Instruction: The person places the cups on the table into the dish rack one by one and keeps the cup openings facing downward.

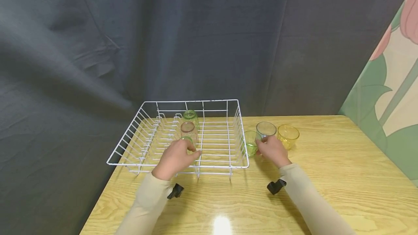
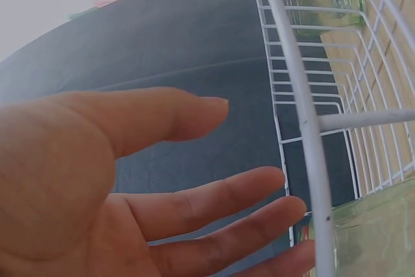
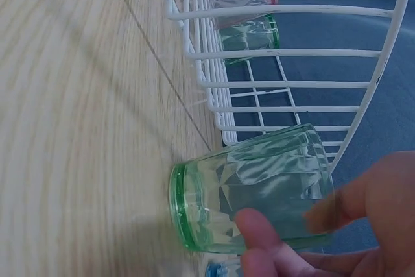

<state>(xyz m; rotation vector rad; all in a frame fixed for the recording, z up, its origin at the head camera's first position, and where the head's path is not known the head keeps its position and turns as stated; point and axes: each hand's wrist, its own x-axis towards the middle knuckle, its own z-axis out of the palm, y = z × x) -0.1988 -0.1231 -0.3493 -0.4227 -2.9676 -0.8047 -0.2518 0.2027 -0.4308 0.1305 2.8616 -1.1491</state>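
My left hand (image 1: pixel 177 156) is over the front of the white wire dish rack (image 1: pixel 243 167), beside a green glass (image 1: pixel 187 139) that it partly covers. In the left wrist view, the thumb and fingers are spread, with nothing between them. To the right of the rack, my right hand (image 1: pixel 273 151) pinches the side of another green glass (image 3: pixel 253 189) near its rim. That glass is mouth up, its base at or close to the tabletop. Behind the right hand is a blue-tinted glass (image 1: pixel 266 128), and a yellow glass (image 1: pixel 288 136) is just right of it.
Inside the rack, a pink glass (image 1: pixel 188 130) and a green glass (image 1: pixel 191 116) stand upside down in a row behind the front one. The wooden table (image 1: pixel 326 162) extends to the right. A dark curtain (image 1: pixel 209 39) hangs behind it.
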